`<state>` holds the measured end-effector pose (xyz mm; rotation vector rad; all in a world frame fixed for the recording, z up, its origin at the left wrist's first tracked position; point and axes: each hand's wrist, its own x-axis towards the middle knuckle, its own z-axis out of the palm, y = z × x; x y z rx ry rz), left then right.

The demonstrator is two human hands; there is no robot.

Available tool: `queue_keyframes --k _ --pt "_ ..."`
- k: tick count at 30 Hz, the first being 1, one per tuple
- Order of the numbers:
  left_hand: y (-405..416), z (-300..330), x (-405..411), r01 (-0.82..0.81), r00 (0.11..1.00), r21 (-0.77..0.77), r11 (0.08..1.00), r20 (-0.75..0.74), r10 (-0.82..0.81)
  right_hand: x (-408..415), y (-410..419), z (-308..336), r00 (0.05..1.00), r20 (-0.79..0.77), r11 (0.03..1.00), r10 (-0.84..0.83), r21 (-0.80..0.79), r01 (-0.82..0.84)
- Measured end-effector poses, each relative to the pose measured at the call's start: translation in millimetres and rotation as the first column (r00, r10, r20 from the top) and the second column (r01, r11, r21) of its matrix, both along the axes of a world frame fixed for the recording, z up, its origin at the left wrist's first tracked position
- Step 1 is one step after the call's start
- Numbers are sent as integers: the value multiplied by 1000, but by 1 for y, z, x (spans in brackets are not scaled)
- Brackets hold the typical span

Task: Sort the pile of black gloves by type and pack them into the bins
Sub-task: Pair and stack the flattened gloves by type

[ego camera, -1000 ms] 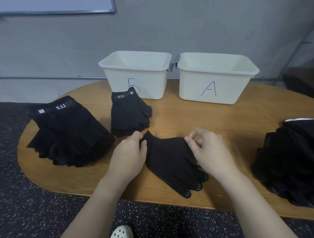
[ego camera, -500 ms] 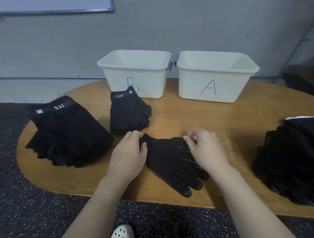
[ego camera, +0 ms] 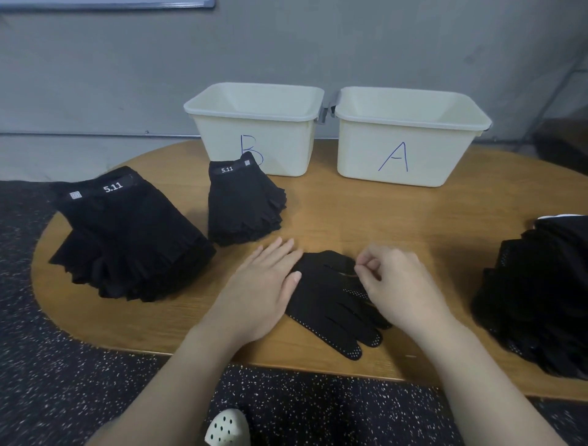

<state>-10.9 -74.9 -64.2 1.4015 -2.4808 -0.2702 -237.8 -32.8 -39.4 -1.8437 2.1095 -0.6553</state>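
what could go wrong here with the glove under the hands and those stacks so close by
1. All gloves are black, so the dotted glove could be sorted wrongly; only its white grip dots set it apart from the 5.11 stacks.
2. The right hand pinches only its edge while the left hand lies flat on it, so it may drag or bunch.
3. The large stack fans out near the table edge and might slide off if bumped.

A plain workroom set up for sorting. A rounded wooden table (ego camera: 350, 216) stands against a bare grey wall (ego camera: 286, 47). At twelve o'clock sit two cream plastic bins, hand-lettered B (ego camera: 254, 127) and A (ego camera: 410, 137). Black speckled flooring (ego camera: 79, 382) lies below, and a whiteboard edge (ego camera: 105, 3) shows at eleven o'clock.
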Motion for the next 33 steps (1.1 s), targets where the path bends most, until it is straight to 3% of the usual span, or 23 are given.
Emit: queue_keyframes --k 5,12,17,20,23,27,30,33 --pt "2 -8 6 3 997 34 999 83 -6 -15 14 1 996 76 985 47 165 -59" --pt "2 -8 5 -3 994 53 999 107 -3 -17 17 6 978 209 990 -25 143 -5" --pt "3 -6 4 1 994 75 997 107 -9 -18 18 2 995 93 984 -30 176 13" --pt "7 -8 2 -45 992 42 998 120 40 -18 20 -2 997 41 997 -68 49 66" --pt "17 -10 -8 -169 986 47 984 16 169 -1 27 2 1000 -6 988 -22 -155 21" --pt "28 -3 -5 -285 908 96 954 -291 301 47 34 -2 969 -137 978 205 0 -207" --pt "34 -3 13 -290 905 -17 957 -331 268 76 32 -11 935 -173 950 308 12 -311" --pt "41 -8 27 -284 917 -36 958 -302 261 94 16 -16 916 -182 931 357 -14 -365"
